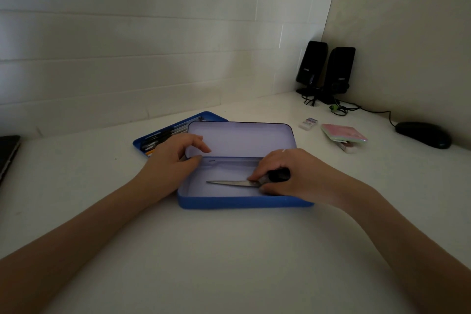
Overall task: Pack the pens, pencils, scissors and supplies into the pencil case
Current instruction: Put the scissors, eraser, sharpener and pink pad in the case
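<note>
A blue tin pencil case (229, 202) lies open at the middle of the white desk, its lid (242, 139) standing up behind it. Scissors (229, 183) with black handles lie inside the case, blades pointing left. My right hand (288, 173) grips their handles inside the case's right end. My left hand (173, 158) rests at the case's left end, thumb and fingers curled against the lid's lower corner. Behind the lid, a blue tray (142, 144) holds several pens and pencils (163, 139).
An eraser (308, 123) and a pink stapler (344, 135) lie to the right of the case. Two black speakers (326, 71) with cables stand in the back corner, beside a black mouse (423, 134). A dark laptop edge (7, 153) shows at far left.
</note>
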`<state>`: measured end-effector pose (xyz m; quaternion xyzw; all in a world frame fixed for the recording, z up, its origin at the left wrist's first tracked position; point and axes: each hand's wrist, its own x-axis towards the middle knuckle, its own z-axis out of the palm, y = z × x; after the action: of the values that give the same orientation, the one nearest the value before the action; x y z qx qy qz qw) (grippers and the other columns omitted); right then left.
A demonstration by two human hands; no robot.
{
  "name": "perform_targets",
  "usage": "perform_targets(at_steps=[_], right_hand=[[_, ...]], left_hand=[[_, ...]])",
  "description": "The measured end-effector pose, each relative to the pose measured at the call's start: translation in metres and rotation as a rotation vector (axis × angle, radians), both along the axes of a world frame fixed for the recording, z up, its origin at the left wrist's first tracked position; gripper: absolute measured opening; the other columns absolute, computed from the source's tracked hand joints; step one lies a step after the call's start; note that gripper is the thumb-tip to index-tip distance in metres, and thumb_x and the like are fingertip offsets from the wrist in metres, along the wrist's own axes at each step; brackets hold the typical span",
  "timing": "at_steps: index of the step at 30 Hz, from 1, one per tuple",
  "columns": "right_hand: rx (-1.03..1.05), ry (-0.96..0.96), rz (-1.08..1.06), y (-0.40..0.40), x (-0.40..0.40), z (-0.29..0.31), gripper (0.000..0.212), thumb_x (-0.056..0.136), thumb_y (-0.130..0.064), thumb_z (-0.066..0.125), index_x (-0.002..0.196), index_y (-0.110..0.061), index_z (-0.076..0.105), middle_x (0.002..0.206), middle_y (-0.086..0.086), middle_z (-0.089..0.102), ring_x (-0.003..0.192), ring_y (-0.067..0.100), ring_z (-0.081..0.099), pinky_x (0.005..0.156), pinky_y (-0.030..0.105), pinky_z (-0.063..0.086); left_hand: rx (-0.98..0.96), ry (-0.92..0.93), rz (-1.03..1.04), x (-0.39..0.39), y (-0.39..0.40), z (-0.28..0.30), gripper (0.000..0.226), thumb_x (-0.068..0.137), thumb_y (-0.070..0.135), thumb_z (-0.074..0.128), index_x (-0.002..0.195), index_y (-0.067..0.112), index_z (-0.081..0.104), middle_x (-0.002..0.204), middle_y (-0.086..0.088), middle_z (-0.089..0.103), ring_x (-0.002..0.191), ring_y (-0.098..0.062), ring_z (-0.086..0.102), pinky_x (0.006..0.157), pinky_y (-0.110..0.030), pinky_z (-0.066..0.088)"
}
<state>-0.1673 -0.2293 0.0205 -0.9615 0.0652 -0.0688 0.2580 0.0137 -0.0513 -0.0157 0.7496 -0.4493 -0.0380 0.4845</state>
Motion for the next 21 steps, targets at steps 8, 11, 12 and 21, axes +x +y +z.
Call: perform_targets(at_steps=[8, 11, 12, 21], right_hand=[[0.029, -0.082, 0.011, 0.002, 0.006, -0.007, 0.02, 0.078, -0.017, 0.071, 0.094, -0.027, 0.075, 0.093, -0.01, 0.069, 0.09, 0.004, 0.061, 0.083, 0.022, 0.05], [0.024, -0.085, -0.034, 0.002, 0.007, -0.009, 0.018, 0.078, -0.016, 0.07, 0.092, -0.026, 0.075, 0.092, -0.01, 0.069, 0.088, 0.004, 0.062, 0.081, 0.021, 0.052], [0.013, -0.075, -0.041, 0.002, 0.007, -0.008, 0.016, 0.078, -0.017, 0.071, 0.091, -0.025, 0.076, 0.092, -0.01, 0.069, 0.087, 0.004, 0.062, 0.08, 0.019, 0.051], [-0.027, -0.587, -0.665, -0.06, 0.002, -0.003, 0.022, 0.086, -0.021, 0.058, 0.107, -0.022, 0.066, 0.105, 0.0, 0.066, 0.089, 0.014, 0.059, 0.074, 0.01, 0.041]], left_hand=[[-0.008, -0.01, 0.003, -0.001, -0.001, 0.001, 0.032, 0.082, -0.003, 0.058, 0.089, 0.028, 0.064, 0.108, 0.017, 0.056, 0.118, -0.001, 0.048, 0.106, -0.038, 0.038], [-0.012, -0.009, -0.003, -0.001, 0.0, 0.001, 0.031, 0.082, -0.002, 0.058, 0.089, 0.027, 0.064, 0.109, 0.014, 0.056, 0.118, -0.001, 0.048, 0.106, -0.038, 0.038], [-0.014, -0.007, -0.002, -0.001, 0.001, 0.001, 0.031, 0.082, -0.003, 0.058, 0.09, 0.026, 0.064, 0.11, 0.011, 0.057, 0.119, -0.003, 0.049, 0.106, -0.039, 0.038], [-0.028, 0.003, 0.001, 0.0, -0.001, 0.0, 0.035, 0.081, -0.004, 0.058, 0.087, 0.03, 0.064, 0.11, 0.016, 0.055, 0.117, 0.003, 0.047, 0.106, -0.036, 0.038]])
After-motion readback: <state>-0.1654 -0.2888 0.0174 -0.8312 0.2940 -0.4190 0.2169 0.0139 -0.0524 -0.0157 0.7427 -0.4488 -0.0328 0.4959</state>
